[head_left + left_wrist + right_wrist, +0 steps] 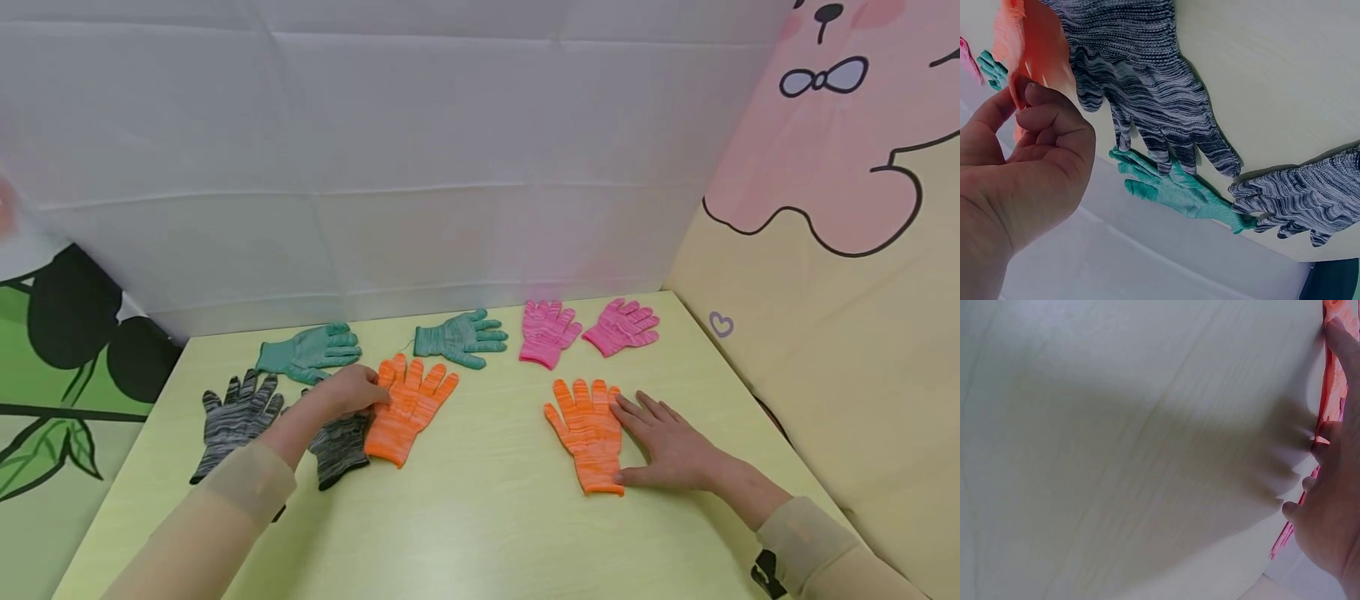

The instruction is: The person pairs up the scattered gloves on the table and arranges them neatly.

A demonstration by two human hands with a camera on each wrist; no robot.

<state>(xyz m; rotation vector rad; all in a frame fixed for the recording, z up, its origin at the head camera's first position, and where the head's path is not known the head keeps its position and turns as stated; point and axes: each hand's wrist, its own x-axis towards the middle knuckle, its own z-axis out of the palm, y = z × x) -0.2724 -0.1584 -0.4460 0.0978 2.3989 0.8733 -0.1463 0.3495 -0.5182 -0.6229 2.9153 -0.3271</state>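
An orange knit glove point(408, 408) is pinched at its left side between the thumb and fingers of my left hand point(347, 393). In the left wrist view that glove point(1035, 37) hangs from the pinch, lifted at its edge. The glove partly overlaps a grey-black striped glove point(339, 450), part of which my left forearm and hand hide. A second orange glove point(588, 433) lies flat on the right, fingers pointing away from me. Along its right edge rests my right hand point(675, 446), fingers spread and thumb near the cuff, touching the glove.
Another grey-black glove point(234, 421) lies at the left. Green gloves point(303, 350) and pink gloves point(546, 332) lie along the back of the pale table point(465, 533). A white cloth wall point(480, 242) rises behind, with patterned cloth point(847, 350) on the right.
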